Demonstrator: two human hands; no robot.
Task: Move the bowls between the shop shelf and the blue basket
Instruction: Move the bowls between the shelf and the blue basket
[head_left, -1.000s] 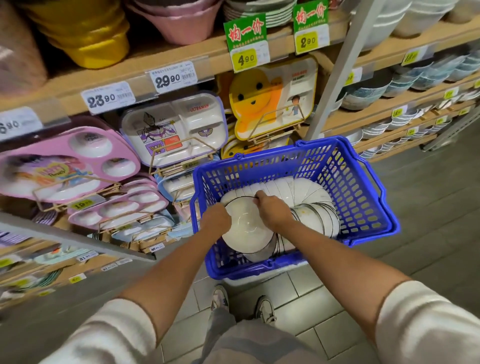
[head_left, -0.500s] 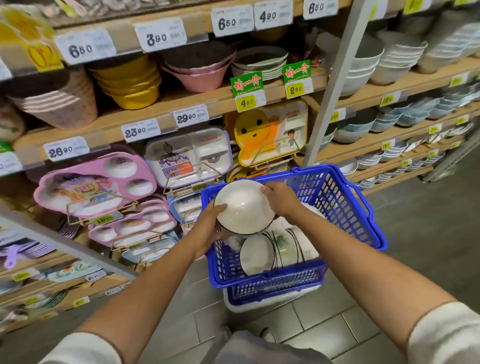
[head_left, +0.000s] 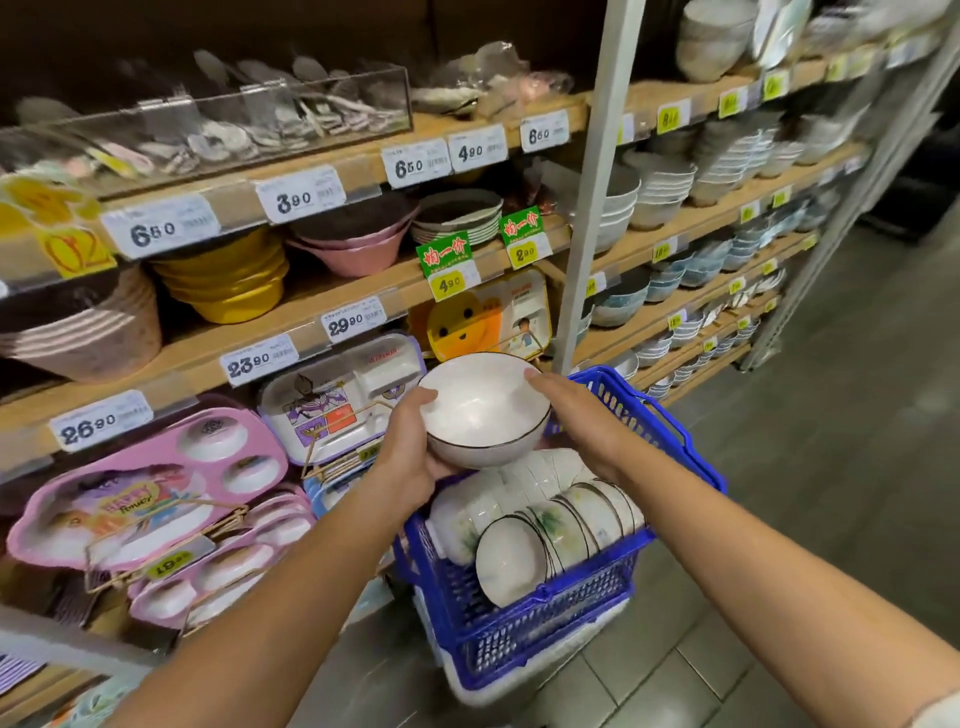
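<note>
The white bowl (head_left: 483, 410) is up in the air, just over the blue basket (head_left: 545, 644), with both hands on it. The left hand (head_left: 410, 457) cups it from below at 8 o'clock, thumb on the rim. The right hand (head_left: 582, 426) holds the rim at 3 o'clock, fingers bent round the edge. More bowls (head_left: 550, 519) stand packed on edge in the basket. This looks like the carry step, basket to shelf. Next, I think, the bowl needs a free spot on the shelf (head_left: 332, 293) up at 11 o'clock and a soft landing.
</note>
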